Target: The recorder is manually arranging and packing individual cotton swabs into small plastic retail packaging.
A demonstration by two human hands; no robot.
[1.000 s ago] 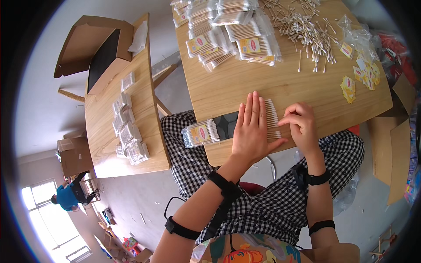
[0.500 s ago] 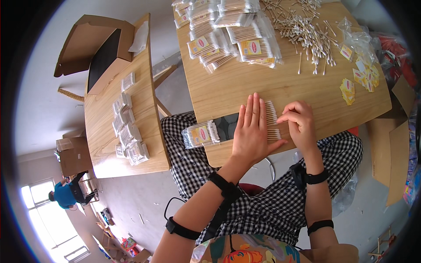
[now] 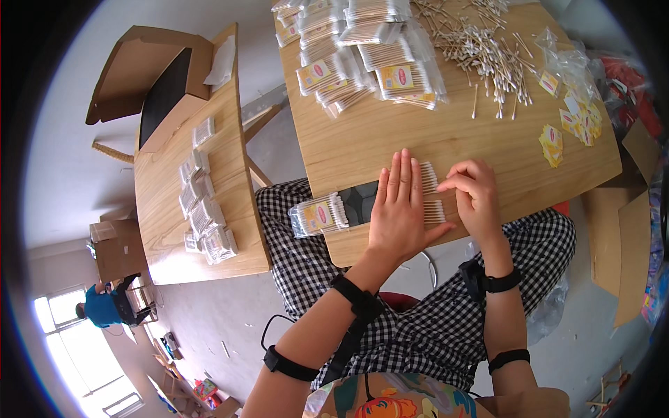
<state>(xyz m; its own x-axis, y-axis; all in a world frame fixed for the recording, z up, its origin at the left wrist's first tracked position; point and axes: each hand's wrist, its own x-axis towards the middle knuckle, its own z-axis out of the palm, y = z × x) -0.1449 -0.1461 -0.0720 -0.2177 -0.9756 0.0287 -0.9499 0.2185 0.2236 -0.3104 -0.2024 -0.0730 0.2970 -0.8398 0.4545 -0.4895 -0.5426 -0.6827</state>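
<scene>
My left hand (image 3: 398,205) lies flat, fingers straight and together, thumb stretched out, over a row of cotton swabs (image 3: 433,210). White swab ends stick out past its right side; their middles are hidden beneath the palm. Curled in a pinch, my right hand (image 3: 475,195) has its thumb and forefinger at the tips of those swabs. Whatever sits between these fingertips is too small to make out. A dark grey pad (image 3: 361,202) shows left of my left hand. Beside it, a clear bag of swabs with a yellow label (image 3: 319,214) reaches over the table's left edge.
Filled swab packs (image 3: 348,63) are stacked at the back, with a heap of loose swabs (image 3: 491,52) beside them. Yellow cards (image 3: 552,146) and clear bags (image 3: 568,59) lie right. A second table (image 3: 230,174) on the left bears packs and an open carton (image 3: 167,83).
My right fingertips have shifted very slightly left along the swab ends. My left hand stays flat in the same place.
</scene>
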